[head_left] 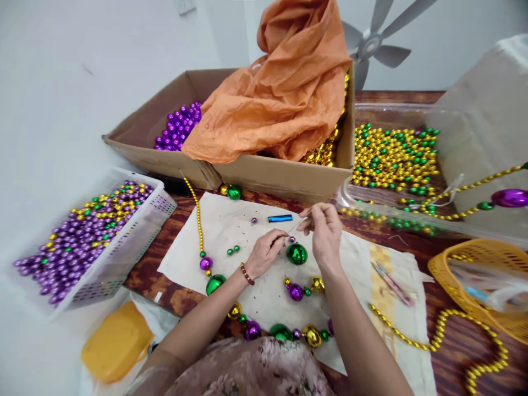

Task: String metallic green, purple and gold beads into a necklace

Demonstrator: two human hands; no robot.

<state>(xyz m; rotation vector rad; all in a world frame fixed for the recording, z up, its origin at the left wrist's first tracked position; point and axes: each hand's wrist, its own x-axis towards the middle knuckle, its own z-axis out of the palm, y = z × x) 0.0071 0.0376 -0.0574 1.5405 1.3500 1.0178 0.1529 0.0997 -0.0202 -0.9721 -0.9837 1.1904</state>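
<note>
Above a white cloth point(256, 258), my left hand point(265, 253) pinches a thin pale string point(295, 226) between its fingertips. My right hand point(324, 231) has its fingers closed on the same string, a little higher and to the right. Just under the string are a small purple bead point(292, 240) and a large green ball point(297, 253). Nearer my body lies a strand of gold, green and purple balls point(312, 335), partly hidden by my forearms. A short group with a purple ball point(295, 292) rests beside my right wrist. A blue strip point(280, 218) lies beyond my hands.
Behind the cloth stands a cardboard box point(264, 175) with orange fabric point(280, 104) over beads. A white basket point(152, 203) of beads is at left, a clear bin point(396, 201) at back right. Scissors point(392, 283), a gold bead string point(439, 324) and a yellow basket point(437, 275) lie right.
</note>
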